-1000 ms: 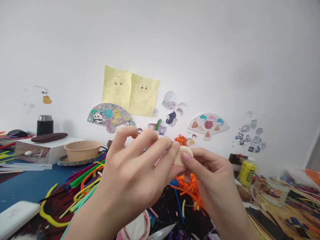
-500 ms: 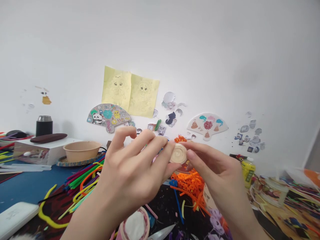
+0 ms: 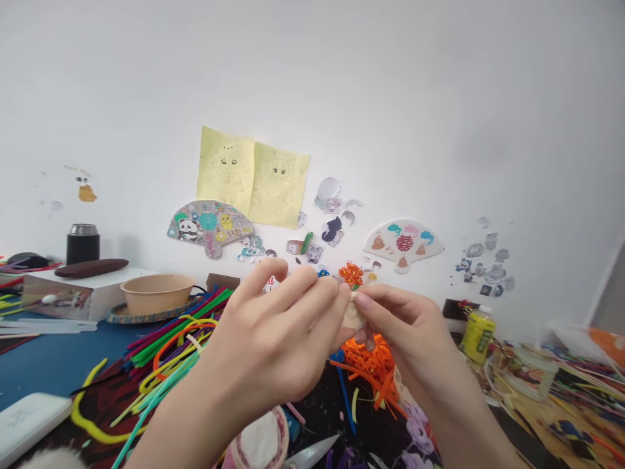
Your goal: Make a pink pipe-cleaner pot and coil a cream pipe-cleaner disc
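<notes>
Between my two hands, a small round cream-coloured coiled piece (image 3: 352,315) is held up in front of the wall. My left hand (image 3: 280,332) pinches its left side, with the back of the hand facing me and the fingers partly curled. From the right, my right hand (image 3: 415,332) grips the piece, its thumb lying on the upper right edge. Fingers cover much of the piece. A heap of orange curled strips (image 3: 374,368) lies below and behind my right hand.
Scissors (image 3: 312,452) and a round white-topped item (image 3: 261,440) lie below my hands. Coloured pipe cleaners (image 3: 176,335) and a beige bowl (image 3: 159,293) are left. At right stand a yellow bottle (image 3: 477,333) and a glass jar (image 3: 532,371). Paper fans hang on the wall.
My right thumb has moved left and up onto the coiled piece, which now shows less of its face. The fingers of both hands have drawn closer together, and the view has shifted slightly.
</notes>
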`<state>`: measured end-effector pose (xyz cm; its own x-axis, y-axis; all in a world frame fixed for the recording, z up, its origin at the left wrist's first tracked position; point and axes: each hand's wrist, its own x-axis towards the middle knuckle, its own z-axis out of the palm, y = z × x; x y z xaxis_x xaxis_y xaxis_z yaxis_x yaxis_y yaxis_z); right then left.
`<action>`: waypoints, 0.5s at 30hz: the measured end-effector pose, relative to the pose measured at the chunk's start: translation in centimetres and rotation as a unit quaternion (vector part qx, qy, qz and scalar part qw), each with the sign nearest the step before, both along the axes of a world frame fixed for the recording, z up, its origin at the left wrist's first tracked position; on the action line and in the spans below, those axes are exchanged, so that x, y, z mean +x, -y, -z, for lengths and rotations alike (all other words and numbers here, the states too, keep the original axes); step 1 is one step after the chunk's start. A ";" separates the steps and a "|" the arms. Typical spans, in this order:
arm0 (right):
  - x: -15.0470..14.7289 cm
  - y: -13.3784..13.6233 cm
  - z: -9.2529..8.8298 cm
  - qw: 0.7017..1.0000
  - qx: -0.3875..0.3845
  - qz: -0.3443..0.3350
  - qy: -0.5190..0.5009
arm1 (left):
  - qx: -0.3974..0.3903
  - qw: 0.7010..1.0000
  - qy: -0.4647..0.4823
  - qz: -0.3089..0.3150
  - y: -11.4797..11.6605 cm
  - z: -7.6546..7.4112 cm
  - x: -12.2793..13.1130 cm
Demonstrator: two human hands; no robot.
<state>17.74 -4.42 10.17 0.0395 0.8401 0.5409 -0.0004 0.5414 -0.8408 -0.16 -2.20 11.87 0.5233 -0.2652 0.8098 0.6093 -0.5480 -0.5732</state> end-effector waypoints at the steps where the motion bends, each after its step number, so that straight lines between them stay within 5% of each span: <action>1: 0.0 -0.1 0.0 1.000 -0.002 -0.005 0.000 | -0.001 1.000 -0.001 -0.001 0.0 0.0 0.0; 15: 0.5 0.0 -0.2 0.997 0.004 -0.046 0.054 | -0.008 1.000 0.008 0.001 -0.3 0.1 0.2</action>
